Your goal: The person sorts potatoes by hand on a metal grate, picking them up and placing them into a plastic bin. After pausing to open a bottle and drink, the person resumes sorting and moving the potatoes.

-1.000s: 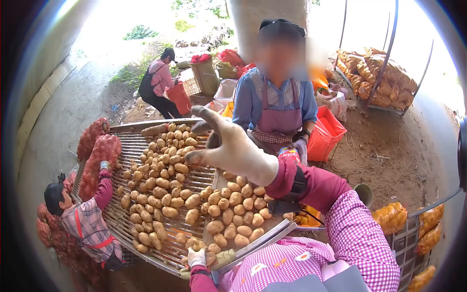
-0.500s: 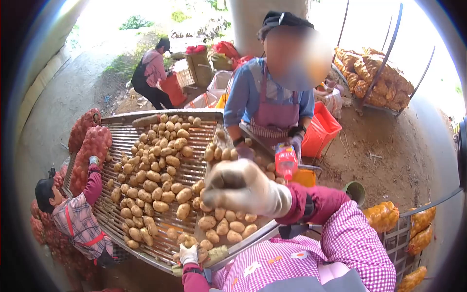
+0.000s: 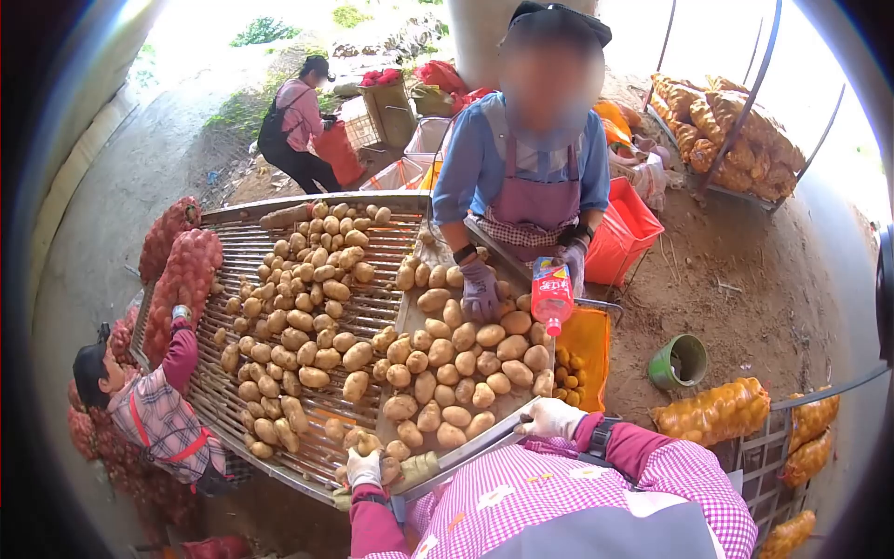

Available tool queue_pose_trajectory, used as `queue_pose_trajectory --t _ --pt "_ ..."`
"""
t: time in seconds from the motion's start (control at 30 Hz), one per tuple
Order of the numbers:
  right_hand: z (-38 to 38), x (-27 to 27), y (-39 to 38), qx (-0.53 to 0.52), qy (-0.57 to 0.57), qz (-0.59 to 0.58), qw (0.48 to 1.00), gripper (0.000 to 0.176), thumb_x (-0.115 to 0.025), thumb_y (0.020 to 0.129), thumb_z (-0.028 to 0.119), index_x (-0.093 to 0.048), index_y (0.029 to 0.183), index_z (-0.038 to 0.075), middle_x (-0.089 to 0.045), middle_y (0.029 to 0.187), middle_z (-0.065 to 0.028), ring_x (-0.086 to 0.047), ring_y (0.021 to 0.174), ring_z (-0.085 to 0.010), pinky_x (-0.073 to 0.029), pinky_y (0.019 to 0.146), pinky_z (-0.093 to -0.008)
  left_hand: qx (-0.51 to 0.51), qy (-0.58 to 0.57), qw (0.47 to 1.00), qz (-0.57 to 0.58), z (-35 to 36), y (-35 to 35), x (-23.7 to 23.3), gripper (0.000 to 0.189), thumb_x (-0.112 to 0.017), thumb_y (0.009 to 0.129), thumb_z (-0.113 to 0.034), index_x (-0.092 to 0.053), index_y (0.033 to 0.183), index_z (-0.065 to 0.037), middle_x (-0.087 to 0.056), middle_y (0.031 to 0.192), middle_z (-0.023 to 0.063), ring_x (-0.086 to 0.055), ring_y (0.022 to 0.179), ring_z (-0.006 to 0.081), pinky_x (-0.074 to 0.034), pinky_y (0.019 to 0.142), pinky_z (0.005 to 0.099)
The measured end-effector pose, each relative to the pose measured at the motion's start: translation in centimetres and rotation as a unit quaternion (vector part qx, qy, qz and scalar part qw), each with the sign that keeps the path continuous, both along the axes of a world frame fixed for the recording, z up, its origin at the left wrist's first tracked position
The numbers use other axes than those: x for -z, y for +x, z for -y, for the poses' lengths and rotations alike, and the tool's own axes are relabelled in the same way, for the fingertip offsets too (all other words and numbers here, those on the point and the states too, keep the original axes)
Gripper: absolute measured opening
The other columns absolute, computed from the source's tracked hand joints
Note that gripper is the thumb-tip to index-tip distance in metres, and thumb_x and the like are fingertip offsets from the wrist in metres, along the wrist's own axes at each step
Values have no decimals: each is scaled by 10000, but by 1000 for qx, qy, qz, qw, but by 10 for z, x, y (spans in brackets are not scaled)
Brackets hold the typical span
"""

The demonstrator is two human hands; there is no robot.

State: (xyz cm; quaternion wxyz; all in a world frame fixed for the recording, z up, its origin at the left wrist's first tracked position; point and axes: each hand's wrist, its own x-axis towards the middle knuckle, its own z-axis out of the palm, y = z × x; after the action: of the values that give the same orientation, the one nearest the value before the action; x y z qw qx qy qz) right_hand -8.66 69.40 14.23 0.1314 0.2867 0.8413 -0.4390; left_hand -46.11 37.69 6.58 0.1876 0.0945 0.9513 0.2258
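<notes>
My left hand (image 3: 364, 468), in a pale glove, is at the near rim of a slatted sorting table (image 3: 209, 387), its fingers curled against a potato (image 3: 361, 441); what they close on is hidden. Beside it, greenish cloth padding (image 3: 416, 472) wraps the rim. My right hand (image 3: 552, 418), also gloved, has its fingers bent over the table's metal edge (image 3: 484, 447) at the near right corner. Many loose potatoes (image 3: 464, 361) lie between my hands and the person opposite. That person's gloved hand (image 3: 480, 291) touches potatoes; the other is beside a red-labelled plastic bottle (image 3: 551, 296).
An orange bag (image 3: 596, 354) with potatoes hangs at the table's right end. Beyond are a red bin (image 3: 633, 238), a green bucket (image 3: 677, 361) and filled yellow net sacks (image 3: 715, 412). At left, a person (image 3: 154, 410) reaches to a red net sack (image 3: 183, 296). Another person (image 3: 298, 130) stands behind.
My right hand has come down from above the potatoes to the table's near right edge. My left hand stays at the rim. The opposite person's hand now shows on the potatoes.
</notes>
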Motion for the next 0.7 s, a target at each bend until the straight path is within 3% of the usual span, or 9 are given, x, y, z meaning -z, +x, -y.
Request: queue_pose_trajectory --t 0.27,0.43,0.7 --pt "-3 25 -7 65 -6 46 997 344 -716 945 408 -814 1162 160 -788 1050 -165 -749 1020 -354 -571 954 -446 4 4 1000 9 15 -10 24 720 -880 803 -395 -616 1351 -10 -745 1210 267 -703 1172 429 -540 1004 458" --pt "-7 30 -8 53 -5 45 998 351 -728 939 421 -818 1170 173 -792 1049 -164 -749 1027 -350 -567 961 -438 -7 -10 1000 5 -1 8 -15 774 -894 786 -414 -601 1389 -27 -748 1213 263 -707 1166 422 -542 994 464" --pt "-10 52 -8 69 -27 29 997 356 -730 922 433 -827 1139 167 -793 1031 -172 -753 1010 -352 -571 950 -434 -11 0 1000 -12 7 6 0 770 -899 787 -413 -604 1398 -50 -751 1228 241 -705 1175 416 -537 1007 464"
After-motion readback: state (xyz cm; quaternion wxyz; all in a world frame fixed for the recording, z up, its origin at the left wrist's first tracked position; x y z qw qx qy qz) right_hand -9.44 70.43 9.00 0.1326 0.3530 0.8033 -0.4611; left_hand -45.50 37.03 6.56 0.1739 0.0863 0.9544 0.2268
